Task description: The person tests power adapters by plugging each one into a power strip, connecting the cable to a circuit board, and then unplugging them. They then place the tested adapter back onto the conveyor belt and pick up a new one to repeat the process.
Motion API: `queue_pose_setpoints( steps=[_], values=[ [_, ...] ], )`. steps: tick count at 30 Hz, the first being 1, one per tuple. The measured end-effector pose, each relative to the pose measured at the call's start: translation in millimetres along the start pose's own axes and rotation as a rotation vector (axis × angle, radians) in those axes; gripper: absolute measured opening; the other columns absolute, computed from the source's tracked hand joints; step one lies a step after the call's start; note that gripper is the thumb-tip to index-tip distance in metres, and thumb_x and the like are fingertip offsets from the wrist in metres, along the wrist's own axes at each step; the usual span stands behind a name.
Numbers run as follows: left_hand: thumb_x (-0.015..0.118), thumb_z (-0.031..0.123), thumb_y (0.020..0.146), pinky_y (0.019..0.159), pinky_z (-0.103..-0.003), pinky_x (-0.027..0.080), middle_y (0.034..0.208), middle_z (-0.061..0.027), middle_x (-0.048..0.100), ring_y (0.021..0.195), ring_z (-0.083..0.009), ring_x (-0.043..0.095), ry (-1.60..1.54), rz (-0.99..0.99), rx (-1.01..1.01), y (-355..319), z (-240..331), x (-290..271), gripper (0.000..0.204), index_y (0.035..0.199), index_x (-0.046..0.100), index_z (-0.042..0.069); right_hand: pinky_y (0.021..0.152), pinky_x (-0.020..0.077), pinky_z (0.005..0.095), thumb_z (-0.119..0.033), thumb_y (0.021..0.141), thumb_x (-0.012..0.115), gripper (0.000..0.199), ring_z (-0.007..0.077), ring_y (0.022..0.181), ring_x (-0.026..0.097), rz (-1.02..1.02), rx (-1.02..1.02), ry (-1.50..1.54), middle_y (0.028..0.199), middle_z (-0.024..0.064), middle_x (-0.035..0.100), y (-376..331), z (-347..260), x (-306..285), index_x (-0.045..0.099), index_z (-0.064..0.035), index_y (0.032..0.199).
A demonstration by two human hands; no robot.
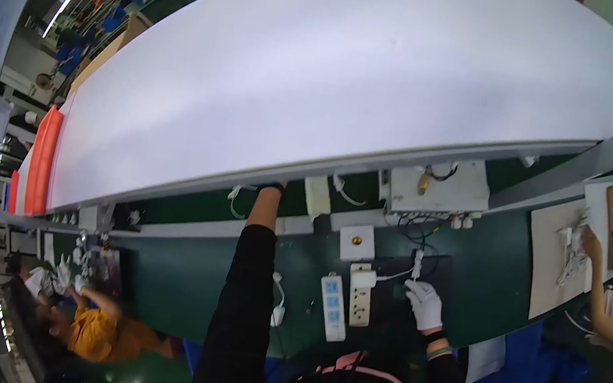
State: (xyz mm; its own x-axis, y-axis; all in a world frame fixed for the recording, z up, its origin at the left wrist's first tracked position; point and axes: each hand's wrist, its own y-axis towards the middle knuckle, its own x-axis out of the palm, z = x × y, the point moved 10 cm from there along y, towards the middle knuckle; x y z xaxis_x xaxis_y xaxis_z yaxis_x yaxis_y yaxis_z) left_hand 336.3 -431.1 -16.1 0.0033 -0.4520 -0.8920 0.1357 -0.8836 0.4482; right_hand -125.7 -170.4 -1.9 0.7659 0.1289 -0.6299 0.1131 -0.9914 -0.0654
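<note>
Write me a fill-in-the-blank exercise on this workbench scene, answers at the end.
1. The glove on the person's right hand is ____.
2. Of the person's own arms, the ____ one reaches under the white shelf.
3. Of two side-by-side power strips, the ____ one carries the white adapter.
4. The tabletop is dark ____.

Missing words: white; left; right; green.
</note>
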Motion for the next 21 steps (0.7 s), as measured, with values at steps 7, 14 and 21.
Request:
queue_pose_setpoints(
  steps=[7, 14, 21],
  values=[
    [0.06, 0.011, 0.074, 0.083, -0.046, 0.047, 0.113, -0.0199, 0.049, 0.101, -0.0346, 0.053, -0.002, -0.366, -0.039, -40.6, 2.2, 52.3, 0.037, 0.111, 0.053, 0.012, 0.077, 0.0464, 0.0365, -0.015, 0.078, 0.062, 0.031, 0.031, 0.089, 0.057, 0.017, 0.086, 0.034, 0.099, 0.0139, 0.059, -7.7, 13.0, 5.2, 0.062, -0.0167, 0.109],
    [0.057, 0.007, 0.074, 0.077, -0.045, 0.048, 0.093, -0.015, 0.049, 0.09, -0.0342, 0.057, -0.271, -0.463, -0.052, -83.5, 44.4, -84.9, 0.036, 0.107, 0.051, 0.019, 0.081, 0.0447, 0.0395, -0.018, 0.077, 0.063, 0.043, 0.0342, 0.094, 0.055, 0.011, 0.037, -0.011, 0.104, 0.0168, 0.057, -13.2, 0.0, -13.1, 0.054, -0.0121, 0.119],
    [0.064, 0.002, 0.072, 0.068, -0.031, 0.046, 0.081, -0.0055, 0.049, 0.077, -0.0222, 0.055, -0.914, -0.463, -0.336, -155.5, -1.8, -209.7, 0.039, 0.1, 0.038, 0.014, 0.088, 0.0418, 0.0389, -0.026, 0.07, 0.07, 0.065, 0.0358, 0.104, 0.05, 0.11, -0.012, -0.207, 0.114, 0.0198, 0.052, -37.5, -42.3, -53.0, 0.044, 0.0005, 0.124]
  ],
)
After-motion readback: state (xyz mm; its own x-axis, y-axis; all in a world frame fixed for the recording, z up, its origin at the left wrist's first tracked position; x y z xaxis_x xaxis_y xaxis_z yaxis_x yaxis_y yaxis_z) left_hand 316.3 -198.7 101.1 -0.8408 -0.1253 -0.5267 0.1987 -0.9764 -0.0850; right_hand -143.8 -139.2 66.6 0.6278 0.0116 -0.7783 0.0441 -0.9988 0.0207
